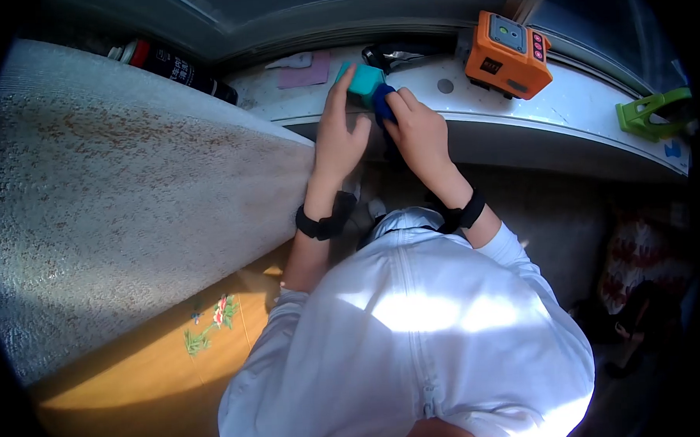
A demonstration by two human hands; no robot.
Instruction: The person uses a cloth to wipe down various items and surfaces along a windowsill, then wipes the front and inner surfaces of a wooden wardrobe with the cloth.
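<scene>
A small teal box (365,83) stands on the white window sill (431,102). My left hand (340,141) holds the box from its left side, one finger lying along the edge and the thumb near its front. At the box's right side, my right hand (423,129) has its fingers closed on a dark blue cloth (383,102), which presses against the box. Part of the cloth is hidden behind that hand.
An orange device (508,55) stands on the sill to the right, with a green clamp-like object (654,115) farther along. Left are a pink paper (304,70), a small white tube (290,61) and a black can (175,68). A textured pale panel (145,188) slopes at left.
</scene>
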